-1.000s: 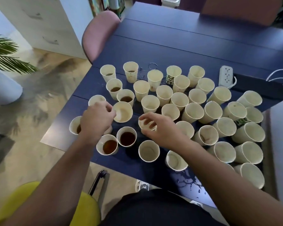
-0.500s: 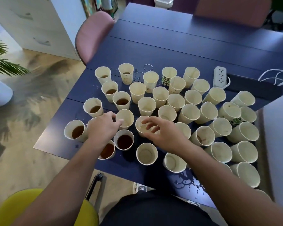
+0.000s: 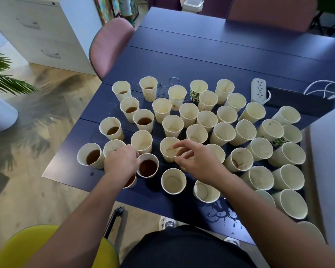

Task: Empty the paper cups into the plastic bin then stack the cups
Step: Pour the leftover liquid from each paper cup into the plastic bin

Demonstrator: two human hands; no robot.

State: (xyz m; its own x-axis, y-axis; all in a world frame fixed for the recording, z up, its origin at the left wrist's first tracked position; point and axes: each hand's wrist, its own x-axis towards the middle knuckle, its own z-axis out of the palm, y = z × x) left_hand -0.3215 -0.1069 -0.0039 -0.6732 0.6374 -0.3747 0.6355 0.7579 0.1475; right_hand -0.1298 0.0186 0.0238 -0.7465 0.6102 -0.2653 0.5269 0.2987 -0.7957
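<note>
While most cups look empty, approx. seven by left grip (image 3: pixel 122 161) hold liquid; unstacked. Left grip's state unclear, right grip (image 3: pixel 196 161) spread.

Soft daylight fills my view, bright at the right edge. The wide lens bends the table (image 3: pixel 220 60) edges. My hands blur slightly.

Dark blue table (image 3: pixel 211 60), planked top, occupying centre to 2 o'clock. White power strip (image 3: pixel 258 90) on it at 1 o'clock, white cables (image 3: pixel 325 88) just beside at 2 o'clock. Pink chair (image 3: pixel 109 49) at the table's edge, 11 o'clock. White drawer cabinet (image 3: pixel 41 29) at 10 o'clock. Green palm fronds (image 3: pixel 2 74) at 9 o'clock. Yellow seat (image 3: pixel 46 248) at 7 o'clock. Spilled liquid (image 3: pixel 220 213) on the table's near edge, 5 o'clock.
</note>
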